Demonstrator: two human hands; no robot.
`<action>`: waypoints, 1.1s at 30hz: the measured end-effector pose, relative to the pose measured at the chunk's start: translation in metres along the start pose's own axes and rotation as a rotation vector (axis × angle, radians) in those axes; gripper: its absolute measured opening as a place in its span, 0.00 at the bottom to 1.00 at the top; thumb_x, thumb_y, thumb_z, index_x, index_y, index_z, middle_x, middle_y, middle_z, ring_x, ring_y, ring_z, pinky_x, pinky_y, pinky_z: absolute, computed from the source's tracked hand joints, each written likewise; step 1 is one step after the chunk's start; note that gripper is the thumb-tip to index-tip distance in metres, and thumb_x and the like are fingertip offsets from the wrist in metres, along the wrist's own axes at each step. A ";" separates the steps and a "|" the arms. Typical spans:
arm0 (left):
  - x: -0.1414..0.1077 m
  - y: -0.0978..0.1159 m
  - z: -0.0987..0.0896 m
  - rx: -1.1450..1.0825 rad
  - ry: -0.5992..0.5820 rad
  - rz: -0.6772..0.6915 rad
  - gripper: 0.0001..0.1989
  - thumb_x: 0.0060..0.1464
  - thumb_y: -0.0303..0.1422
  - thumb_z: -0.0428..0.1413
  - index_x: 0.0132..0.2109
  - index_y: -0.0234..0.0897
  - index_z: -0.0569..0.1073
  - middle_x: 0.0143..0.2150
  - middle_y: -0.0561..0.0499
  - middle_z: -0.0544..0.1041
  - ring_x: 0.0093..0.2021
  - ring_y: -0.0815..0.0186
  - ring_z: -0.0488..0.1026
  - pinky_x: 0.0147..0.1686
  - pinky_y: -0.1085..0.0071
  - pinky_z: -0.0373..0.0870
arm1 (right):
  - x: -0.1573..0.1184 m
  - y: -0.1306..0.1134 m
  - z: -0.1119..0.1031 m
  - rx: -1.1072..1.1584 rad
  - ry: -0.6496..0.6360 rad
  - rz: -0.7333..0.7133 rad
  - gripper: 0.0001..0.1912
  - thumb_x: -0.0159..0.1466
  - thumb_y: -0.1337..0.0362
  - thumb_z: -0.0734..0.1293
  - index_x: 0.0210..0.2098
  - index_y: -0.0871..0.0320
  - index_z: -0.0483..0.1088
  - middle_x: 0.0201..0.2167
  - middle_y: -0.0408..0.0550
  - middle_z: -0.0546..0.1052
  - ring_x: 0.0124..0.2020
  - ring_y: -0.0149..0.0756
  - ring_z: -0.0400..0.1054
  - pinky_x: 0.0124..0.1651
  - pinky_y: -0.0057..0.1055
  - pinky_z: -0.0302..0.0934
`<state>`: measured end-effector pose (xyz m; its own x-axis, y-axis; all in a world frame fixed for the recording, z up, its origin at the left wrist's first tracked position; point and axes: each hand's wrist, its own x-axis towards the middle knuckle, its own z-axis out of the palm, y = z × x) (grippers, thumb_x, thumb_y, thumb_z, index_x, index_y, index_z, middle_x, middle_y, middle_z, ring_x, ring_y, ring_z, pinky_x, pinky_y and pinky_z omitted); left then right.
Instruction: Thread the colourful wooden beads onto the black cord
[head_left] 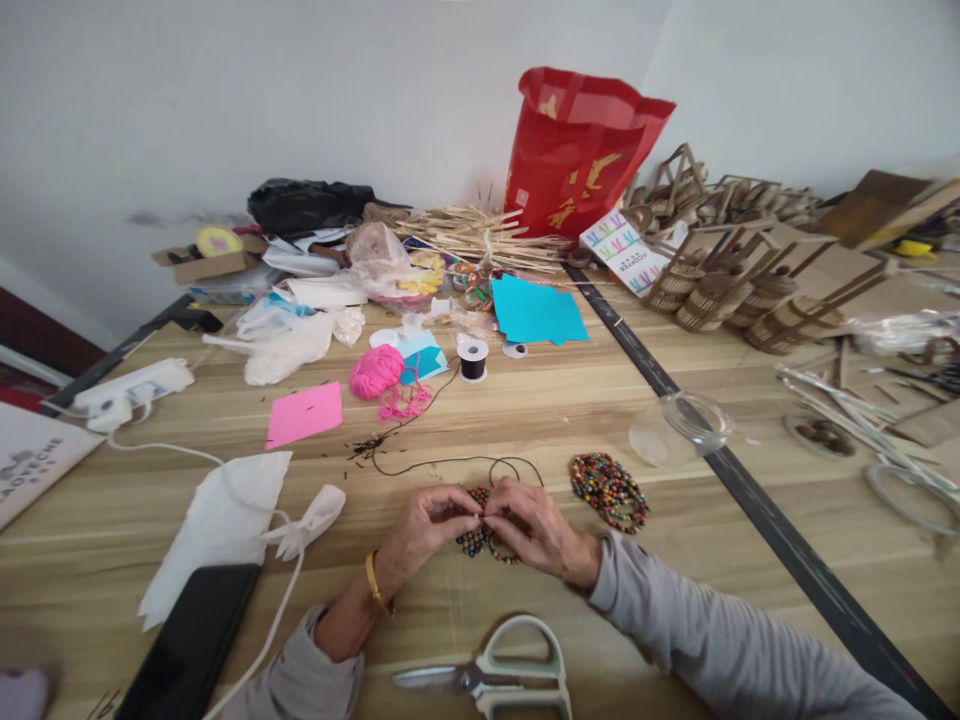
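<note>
While scissors (517, 668) lie nearest the person, both hands (480, 525) meet, fingertips pinched together, above beads (474, 540).

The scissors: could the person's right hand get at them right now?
Probably yes. The scissors lie nearer the person than the right hand, with bare tabletop between. It would likely have to pause its fingertip work at the beads.

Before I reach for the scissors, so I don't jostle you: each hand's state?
Left hand: pinched shut; anything between the fingertips is too small to tell.
Right hand: pinched shut beside it; its hold can't be told.
</note>
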<state>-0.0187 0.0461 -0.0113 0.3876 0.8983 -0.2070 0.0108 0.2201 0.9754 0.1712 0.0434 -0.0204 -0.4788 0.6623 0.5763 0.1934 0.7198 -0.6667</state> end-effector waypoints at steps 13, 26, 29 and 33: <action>-0.001 0.003 0.001 0.006 0.007 0.009 0.10 0.39 0.34 0.66 0.29 0.32 0.78 0.27 0.50 0.76 0.28 0.68 0.69 0.30 0.74 0.66 | -0.001 0.001 0.000 -0.005 -0.014 0.004 0.06 0.68 0.66 0.59 0.34 0.58 0.64 0.27 0.46 0.69 0.29 0.32 0.64 0.31 0.27 0.59; 0.000 0.001 0.001 -0.031 0.015 -0.012 0.11 0.38 0.33 0.66 0.29 0.32 0.76 0.27 0.51 0.76 0.29 0.69 0.70 0.31 0.74 0.66 | -0.001 0.001 0.000 0.002 0.000 -0.003 0.07 0.68 0.65 0.59 0.33 0.58 0.64 0.26 0.46 0.69 0.28 0.32 0.63 0.30 0.27 0.58; 0.000 0.003 0.001 -0.036 0.020 -0.016 0.11 0.38 0.34 0.67 0.28 0.32 0.75 0.26 0.52 0.76 0.28 0.69 0.69 0.31 0.74 0.66 | -0.001 0.001 0.000 0.002 -0.003 0.002 0.07 0.68 0.65 0.59 0.33 0.58 0.64 0.26 0.46 0.69 0.28 0.32 0.63 0.30 0.27 0.58; 0.000 0.004 0.001 -0.035 0.020 -0.018 0.11 0.38 0.33 0.66 0.28 0.31 0.75 0.26 0.52 0.75 0.28 0.70 0.69 0.31 0.74 0.66 | -0.001 0.001 0.000 0.011 -0.001 0.013 0.06 0.68 0.66 0.59 0.34 0.58 0.64 0.27 0.46 0.69 0.28 0.32 0.63 0.31 0.27 0.58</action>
<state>-0.0176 0.0465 -0.0069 0.3691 0.9014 -0.2265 -0.0149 0.2494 0.9683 0.1718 0.0434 -0.0211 -0.4769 0.6717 0.5669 0.1900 0.7085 -0.6797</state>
